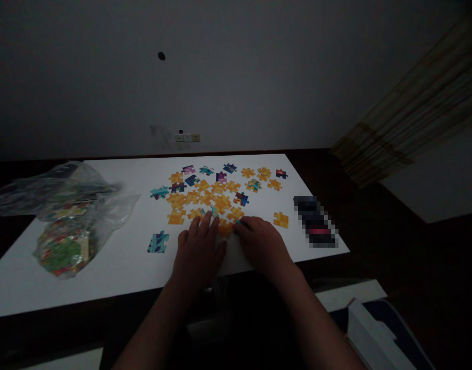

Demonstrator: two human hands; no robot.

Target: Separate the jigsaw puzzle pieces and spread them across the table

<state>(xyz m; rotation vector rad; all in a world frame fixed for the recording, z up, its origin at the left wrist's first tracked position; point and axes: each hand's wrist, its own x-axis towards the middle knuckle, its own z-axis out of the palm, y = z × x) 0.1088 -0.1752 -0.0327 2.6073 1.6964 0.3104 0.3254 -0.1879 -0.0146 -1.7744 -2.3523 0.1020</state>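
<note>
Both hands are lying palm-down on the white worktop (116,267) near its near edge. The left hand (199,252) is resting flat with its fingers spread, the tips reaching into the near side of the pile of pieces (212,198). The right hand (261,241) is sitting just beside it, fingers curled over a piece (225,227) between the two hands; whether that grip is actually pinching the piece cannot be told in the dim light. The left hand is holding nothing.

A lone blue piece (158,241) is lying to the left of the left hand, apart from the pile. A single orange piece (281,219) is sitting to the right of the right hand. The pile, mostly orange with some blue and purple pieces, is spreading from the fingertips toward the far edge. A clear bag (66,216) with colourful contents is slumping at the left edge. A dark blurred thing (316,221) is lying near the right edge.
</note>
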